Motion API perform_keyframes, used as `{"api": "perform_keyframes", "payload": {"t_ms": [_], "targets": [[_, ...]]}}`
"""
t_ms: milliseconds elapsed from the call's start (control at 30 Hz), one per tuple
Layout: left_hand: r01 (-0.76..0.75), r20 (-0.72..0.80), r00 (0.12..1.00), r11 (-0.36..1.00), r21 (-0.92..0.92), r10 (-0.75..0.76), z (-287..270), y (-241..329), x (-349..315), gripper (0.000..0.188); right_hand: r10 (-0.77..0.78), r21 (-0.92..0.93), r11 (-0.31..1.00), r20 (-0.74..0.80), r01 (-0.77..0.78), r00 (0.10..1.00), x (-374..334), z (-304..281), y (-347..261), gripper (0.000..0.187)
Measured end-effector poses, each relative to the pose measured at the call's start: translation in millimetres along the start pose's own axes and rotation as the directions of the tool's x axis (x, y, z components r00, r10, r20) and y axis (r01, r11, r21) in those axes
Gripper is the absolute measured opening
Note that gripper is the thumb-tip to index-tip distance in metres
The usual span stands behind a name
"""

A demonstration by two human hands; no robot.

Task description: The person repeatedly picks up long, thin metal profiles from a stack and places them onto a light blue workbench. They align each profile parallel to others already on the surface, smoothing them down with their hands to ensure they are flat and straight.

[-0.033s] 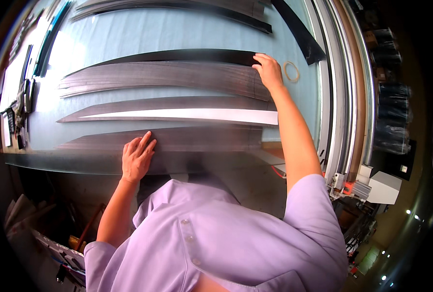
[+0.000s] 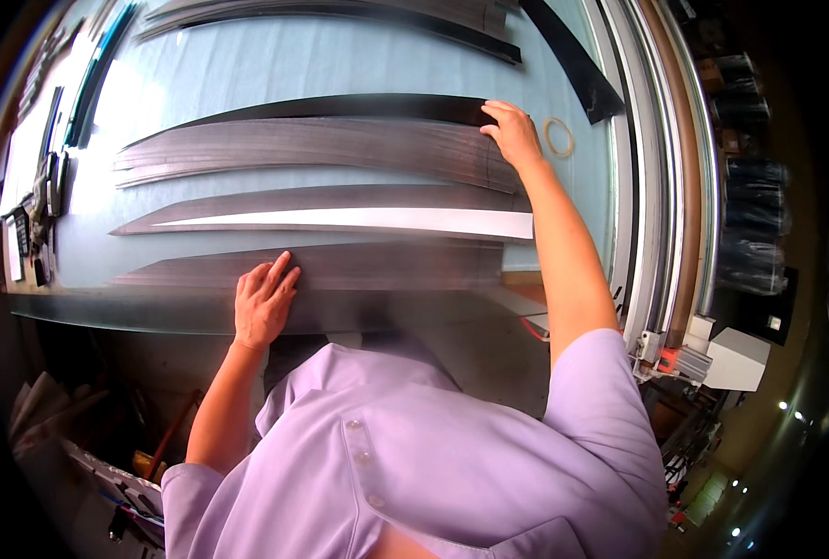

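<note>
At the table's near side my left hand (image 2: pixel 265 303) lies on a dark grey tapered sheet (image 2: pixel 387 265), fingers extended and slightly spread. My right hand (image 2: pixel 513 132) reaches to the far side, its fingertips and thumb closed at the right end of a long black curved strip (image 2: pixel 340 107). Just nearer than that strip lies a stack of grey tapered sheets (image 2: pixel 312 147). Between the stack and the left-hand sheet is another grey tapered piece (image 2: pixel 275 198), with a narrow white strip (image 2: pixel 387 220) on top.
More dark sheets (image 2: pixel 340 17) lie at the table's far edge, and a black panel (image 2: pixel 573 61) sits at far right. A tan ring (image 2: pixel 558 137) rests beside my right hand. Metal rails (image 2: pixel 652 186) border the right side; tools (image 2: pixel 37 214) line the left.
My right hand has shifted very slightly left. My left hand and the sheets stay where they were.
</note>
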State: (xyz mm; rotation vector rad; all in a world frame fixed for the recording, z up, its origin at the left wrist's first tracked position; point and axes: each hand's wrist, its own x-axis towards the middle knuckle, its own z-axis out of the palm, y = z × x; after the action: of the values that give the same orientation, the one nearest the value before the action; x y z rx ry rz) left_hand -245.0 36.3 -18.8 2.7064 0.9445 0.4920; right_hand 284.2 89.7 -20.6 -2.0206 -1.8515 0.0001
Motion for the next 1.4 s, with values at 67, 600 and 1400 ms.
{"api": "perform_keyframes", "payload": {"t_ms": [67, 600, 1400], "targets": [[0.003, 0.001, 1.0, 1.0, 0.006, -0.003, -0.5, 0.4, -0.1, 0.044, -0.002, -0.028, 1.0, 0.138, 0.006, 0.99, 7.7, 4.2, 9.0, 0.025], [-0.009, -0.008, 1.0, 1.0, 0.029, 0.009, -1.1, 4.5, 0.9, 0.051, -0.116, -0.156, 0.979, 0.116, 0.134, 0.986, 14.9, -4.9, 8.7, 0.009], [0.339, 0.817, 0.574, 0.924, -0.178, -0.053, 73.9, 145.1, 181.2, 0.03, 0.413, 0.355, 0.818, 0.185, -0.453, 0.892, -269.1, -41.0, -47.2, 0.019]]}}
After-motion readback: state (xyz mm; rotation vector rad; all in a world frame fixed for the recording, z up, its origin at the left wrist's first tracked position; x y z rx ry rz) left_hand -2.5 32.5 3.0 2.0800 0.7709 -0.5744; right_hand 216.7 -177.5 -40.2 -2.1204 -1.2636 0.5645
